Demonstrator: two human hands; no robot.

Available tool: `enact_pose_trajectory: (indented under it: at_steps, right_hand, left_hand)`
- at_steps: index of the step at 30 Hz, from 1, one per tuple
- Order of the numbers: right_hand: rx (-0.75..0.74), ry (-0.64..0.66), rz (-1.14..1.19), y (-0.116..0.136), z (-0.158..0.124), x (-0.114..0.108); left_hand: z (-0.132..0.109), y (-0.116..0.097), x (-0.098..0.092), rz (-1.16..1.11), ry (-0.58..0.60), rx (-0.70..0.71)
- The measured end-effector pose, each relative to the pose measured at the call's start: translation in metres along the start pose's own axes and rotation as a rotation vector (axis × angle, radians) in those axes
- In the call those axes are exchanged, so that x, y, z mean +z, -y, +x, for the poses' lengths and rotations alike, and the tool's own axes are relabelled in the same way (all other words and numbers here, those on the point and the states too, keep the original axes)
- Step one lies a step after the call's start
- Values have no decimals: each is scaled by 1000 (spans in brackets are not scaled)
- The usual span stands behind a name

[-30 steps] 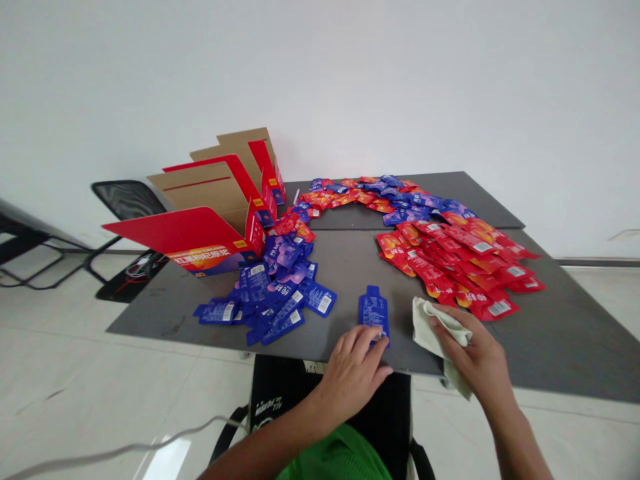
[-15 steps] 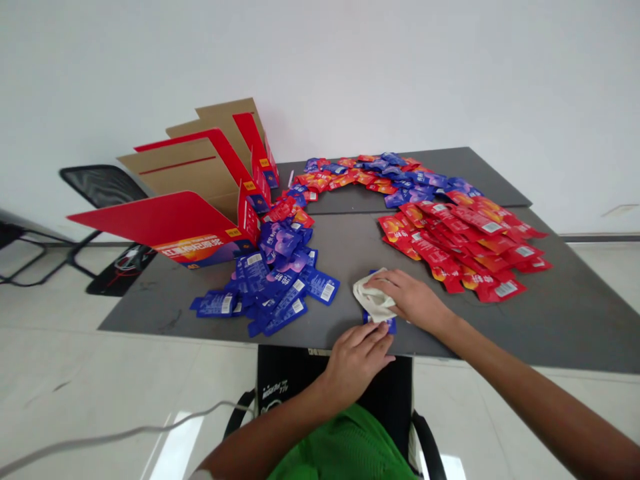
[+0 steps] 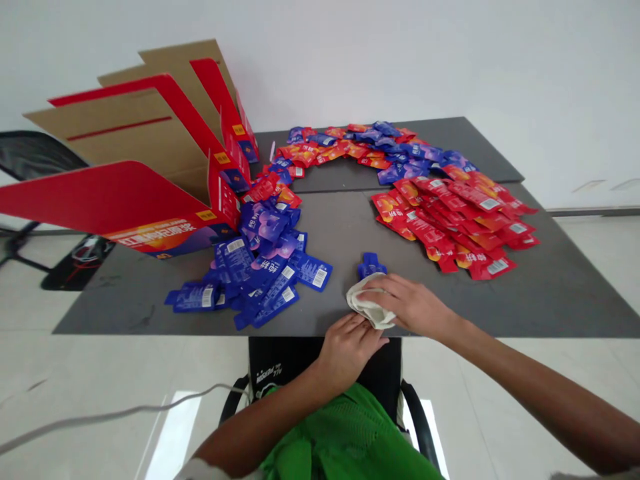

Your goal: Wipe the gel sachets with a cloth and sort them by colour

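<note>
My right hand [image 3: 407,305] is closed on a bunched off-white cloth [image 3: 367,301], which presses on a blue pouch [image 3: 371,264] lying flat near the table's front edge. Only the spouted far end of that pouch shows; the cloth and fingers cover the rest. Beside the cloth, at the edge, my left hand [image 3: 350,350] lies with fingers stretched out over the pouch's near end, their tips partly under the cloth. To the left spreads a pile of blue pouches [image 3: 267,267]. A pile of red pouches [image 3: 450,223] lies to the right.
Open red cardboard boxes [image 3: 165,230] stand in a row on the table's left, flaps up. Mixed red and blue pouches [image 3: 350,147] form an arc across the back of the grey table [image 3: 550,293]. A black chair [image 3: 35,157] stands beyond the left edge.
The cloth in my right hand has slid along the blue pouch toward me, uncovering its far end. My left hand stays at the near end. The camera view has shifted.
</note>
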State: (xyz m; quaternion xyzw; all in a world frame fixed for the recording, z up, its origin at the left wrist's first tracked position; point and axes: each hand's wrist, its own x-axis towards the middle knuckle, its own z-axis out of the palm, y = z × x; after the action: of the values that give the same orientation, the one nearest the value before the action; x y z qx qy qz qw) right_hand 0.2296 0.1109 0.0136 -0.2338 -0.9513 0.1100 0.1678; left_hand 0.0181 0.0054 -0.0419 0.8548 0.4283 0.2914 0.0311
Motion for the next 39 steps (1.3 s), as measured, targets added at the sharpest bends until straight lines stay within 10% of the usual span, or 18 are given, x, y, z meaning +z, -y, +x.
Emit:
enact_pose_trajectory:
  at_steps: [10, 14, 20, 30, 35, 39]
  right_hand:
    - [232, -59, -149, -79, 63, -10]
    - [184, -217, -135, -42, 39, -23]
    - [33, -47, -16, 9, -6, 0]
    - [206, -73, -149, -81, 63, 1]
    - [201, -272, -139, -44, 45, -17]
    - [94, -122, -65, 8, 6, -10]
  left_hand:
    - [-1, 1, 5, -15, -79, 22]
    - [-1, 0, 3, -29, -104, 25]
    - [4, -1, -6, -30, -30, -4]
    - [4, -1, -1, -27, -146, 27]
    - [4, -1, -2, -39, -123, 23]
    - [7, -2, -7, -47, -59, 3]
